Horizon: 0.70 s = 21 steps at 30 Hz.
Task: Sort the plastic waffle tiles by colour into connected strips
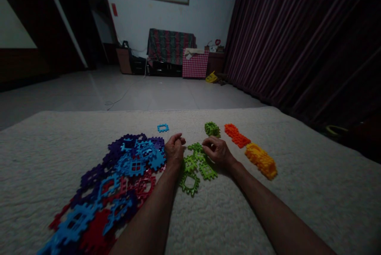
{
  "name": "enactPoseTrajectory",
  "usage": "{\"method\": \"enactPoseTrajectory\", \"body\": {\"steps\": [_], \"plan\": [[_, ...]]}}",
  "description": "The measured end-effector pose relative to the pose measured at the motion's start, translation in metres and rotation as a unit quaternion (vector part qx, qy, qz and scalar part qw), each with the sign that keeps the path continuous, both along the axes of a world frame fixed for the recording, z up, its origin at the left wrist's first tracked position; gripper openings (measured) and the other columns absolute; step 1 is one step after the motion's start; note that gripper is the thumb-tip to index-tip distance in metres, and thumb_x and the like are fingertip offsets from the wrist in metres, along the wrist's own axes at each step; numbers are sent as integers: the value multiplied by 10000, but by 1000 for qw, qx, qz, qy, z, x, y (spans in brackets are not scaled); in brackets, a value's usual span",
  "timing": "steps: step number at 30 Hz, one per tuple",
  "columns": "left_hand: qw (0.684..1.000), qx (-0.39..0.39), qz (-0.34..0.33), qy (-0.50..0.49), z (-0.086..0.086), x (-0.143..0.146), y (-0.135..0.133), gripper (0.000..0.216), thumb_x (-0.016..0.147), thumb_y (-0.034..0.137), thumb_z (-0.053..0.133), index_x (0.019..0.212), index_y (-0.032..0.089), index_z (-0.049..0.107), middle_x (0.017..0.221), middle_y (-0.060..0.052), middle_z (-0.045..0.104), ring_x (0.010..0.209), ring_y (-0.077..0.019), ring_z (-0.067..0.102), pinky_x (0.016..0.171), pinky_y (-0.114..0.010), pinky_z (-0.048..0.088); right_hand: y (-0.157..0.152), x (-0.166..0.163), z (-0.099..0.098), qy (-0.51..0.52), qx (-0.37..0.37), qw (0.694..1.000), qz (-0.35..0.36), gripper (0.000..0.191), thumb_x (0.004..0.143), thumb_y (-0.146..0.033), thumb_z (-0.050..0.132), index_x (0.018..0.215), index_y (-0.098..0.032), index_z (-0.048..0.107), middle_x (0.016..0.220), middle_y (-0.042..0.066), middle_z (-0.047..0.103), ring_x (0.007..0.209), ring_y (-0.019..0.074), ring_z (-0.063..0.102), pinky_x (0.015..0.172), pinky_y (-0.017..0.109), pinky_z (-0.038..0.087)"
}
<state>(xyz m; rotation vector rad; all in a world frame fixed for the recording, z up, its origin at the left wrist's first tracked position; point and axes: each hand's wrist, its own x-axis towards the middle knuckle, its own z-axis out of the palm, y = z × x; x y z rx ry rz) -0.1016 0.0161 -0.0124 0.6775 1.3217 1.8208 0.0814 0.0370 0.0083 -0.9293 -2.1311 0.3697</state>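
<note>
Watching from my end, I have a cream quilted cover [315, 167] under everything, its far edge running across the view with the tiled floor [178, 92] beyond. My widest room is on the right, where quilting stretches from the yellow row [261, 160] out to the cover's right edge. A narrower strip runs along the far edge, where a lone light blue frame [162, 131] lies by itself. On the left I am tighter: a heap of purple, light blue and red tiles [136, 166] spreads from beside my left hand [175, 150] toward the near edge.

The loose green tiles [190, 163] lie flat between my hands, mid-cover. My left hand has its fingers curled in at their left side; whether it grips anything I cannot tell. My right hand [218, 151] is half closed over their right side, thumb near the bent fingers; I cannot tell if it holds a piece. Just past it stands a stack of green tiles [212, 129], with an orange row [237, 136] to its right.
</note>
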Motion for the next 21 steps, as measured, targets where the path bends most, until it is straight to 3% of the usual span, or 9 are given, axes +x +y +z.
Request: {"method": "enactPoseTrajectory", "body": {"steps": [2,6,8,11,13,15,19,21], "plan": [[1000,-1,5,20,-1,0,0,354,653,274,532,933,141,702,689,-29,661,635,-156,632,562,-259,487,-5,1,9,-42,-48,998,23,89,787,-246,619,855,-190,633,843,36,622,720,149,589,677,282,486],[981,20,-37,189,0,1,-7,297,701,207,547,926,174,738,800,-56,724,769,-190,666,756,-331,530,-12,8,23,-119,-118,986,17,431,744,-363,708,1145,-241,607,1008,57,642,857,194,618,749,313,510],[946,43,-94,306,2,3,-13,314,676,128,550,904,200,752,883,-58,744,847,-204,672,853,-352,519,-18,7,27,-147,-113,983,8,470,718,-358,719,1160,-249,603,1015,54,644,910,217,615,796,338,507],[867,74,-158,467,3,6,-19,390,626,40,533,889,223,756,936,-51,743,936,-218,658,948,-367,487,-27,0,28,-167,-94,981,-7,405,709,-290,699,1104,-240,619,1047,58,644,992,237,600,864,356,485],[825,74,-151,540,2,7,-20,382,651,33,528,900,218,751,945,-63,731,969,-225,643,969,-373,473,-29,-4,29,-171,-89,981,-8,366,719,-256,675,1081,-237,620,1036,55,648,995,231,595,866,342,475],[803,57,-124,580,0,8,-20,329,713,55,521,903,203,745,934,-81,718,957,-226,635,949,-373,478,-28,-6,29,-176,-91,980,-8,362,714,-236,664,1073,-232,619,1018,51,652,968,222,597,848,327,472],[791,26,-87,605,-4,8,-18,247,797,101,504,859,181,730,881,-97,692,897,-225,628,888,-365,492,-19,-1,23,-172,-109,979,-14,412,690,-262,681,1095,-223,619,955,50,659,873,217,604,762,323,487],[794,19,-67,604,-5,7,-18,245,814,104,486,851,165,721,860,-107,680,875,-233,623,866,-376,498,-15,3,16,-119,-86,989,-37,330,707,-289,674,1031,-231,644,880,37,656,801,203,598,702,314,489]]}}
